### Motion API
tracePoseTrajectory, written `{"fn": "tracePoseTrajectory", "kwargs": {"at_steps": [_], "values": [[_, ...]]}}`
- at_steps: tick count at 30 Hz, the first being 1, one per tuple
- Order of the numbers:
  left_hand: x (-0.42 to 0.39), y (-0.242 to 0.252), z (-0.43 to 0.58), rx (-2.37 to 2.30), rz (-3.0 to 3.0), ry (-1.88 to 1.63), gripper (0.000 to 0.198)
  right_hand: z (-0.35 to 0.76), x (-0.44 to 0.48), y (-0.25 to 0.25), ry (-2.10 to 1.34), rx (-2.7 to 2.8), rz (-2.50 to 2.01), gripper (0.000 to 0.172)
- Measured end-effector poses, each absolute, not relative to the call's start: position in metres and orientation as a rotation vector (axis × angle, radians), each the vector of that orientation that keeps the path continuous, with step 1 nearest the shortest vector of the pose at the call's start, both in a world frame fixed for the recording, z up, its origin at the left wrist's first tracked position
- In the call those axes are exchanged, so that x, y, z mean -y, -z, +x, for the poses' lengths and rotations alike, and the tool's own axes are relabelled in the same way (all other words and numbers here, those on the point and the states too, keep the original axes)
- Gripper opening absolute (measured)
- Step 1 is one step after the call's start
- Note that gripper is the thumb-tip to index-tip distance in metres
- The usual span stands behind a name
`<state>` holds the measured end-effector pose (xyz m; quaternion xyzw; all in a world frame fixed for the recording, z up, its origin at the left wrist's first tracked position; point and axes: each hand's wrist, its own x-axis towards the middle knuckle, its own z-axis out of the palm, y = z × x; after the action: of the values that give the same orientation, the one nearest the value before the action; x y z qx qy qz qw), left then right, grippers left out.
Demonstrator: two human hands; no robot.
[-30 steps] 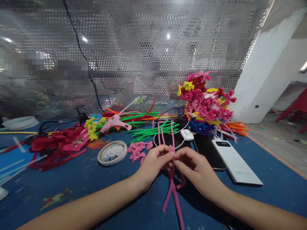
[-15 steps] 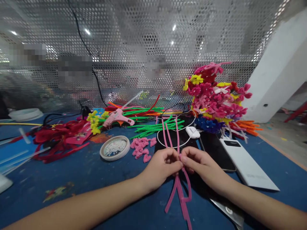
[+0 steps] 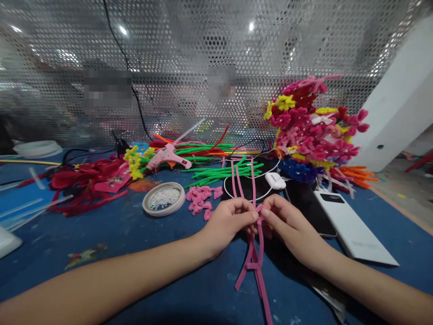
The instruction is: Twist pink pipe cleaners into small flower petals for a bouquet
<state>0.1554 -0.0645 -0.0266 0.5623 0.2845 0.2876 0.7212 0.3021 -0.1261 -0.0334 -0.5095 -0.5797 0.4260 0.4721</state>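
Several pink pipe cleaners (image 3: 259, 280) run through both hands, their ends hanging toward me and others sticking up beyond the fingers. My left hand (image 3: 233, 223) is closed, thumb and forefinger pinching them at the middle. Close beside it, my right hand (image 3: 287, 221) pinches a pink pipe cleaner that is bent into a small loop between the fingertips. Left of my hands lies a little pile of pink pipe-cleaner loops (image 3: 199, 198). A round dish (image 3: 146, 208) of small white beads stands further left.
Behind are green pipe cleaners (image 3: 216, 174), a pink glue gun (image 3: 169, 155) and a perforated metal screen (image 3: 189, 58). At right are a bunch of fuzzy flowers (image 3: 311, 131), a white earbud case (image 3: 275, 180), a dark phone (image 3: 311, 207) and a white slab-like device (image 3: 355, 230). Red ribbon-like material (image 3: 74, 185) lies left.
The pink pipe cleaner at the right fingertips is now bent into a visible small loop. The hanging ends have shifted, and the camera view has tilted slightly.
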Motion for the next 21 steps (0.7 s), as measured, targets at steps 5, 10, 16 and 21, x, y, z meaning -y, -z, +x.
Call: {"fn": "tracePoseTrajectory", "kwargs": {"at_steps": [5, 10, 16, 21], "values": [[0.066, 0.026, 0.153, -0.629, 1.367, -0.584, 0.011, 0.306, 0.13, 0.035, -0.764, 1.603, -1.382, 0.011], [0.069, 0.026, 0.152, -0.677, 1.471, -0.613, 0.013, 0.305, 0.133, 0.035, -0.663, 1.664, -1.424, 0.009], [0.071, 0.026, 0.152, -0.745, 1.634, -0.652, 0.008, 0.305, 0.133, 0.033, -0.654, 1.746, -1.424, 0.007], [0.075, 0.024, 0.153, -0.724, 1.581, -0.695, 0.007, 0.303, 0.133, 0.031, -0.639, 1.737, -1.421, 0.01]]}}
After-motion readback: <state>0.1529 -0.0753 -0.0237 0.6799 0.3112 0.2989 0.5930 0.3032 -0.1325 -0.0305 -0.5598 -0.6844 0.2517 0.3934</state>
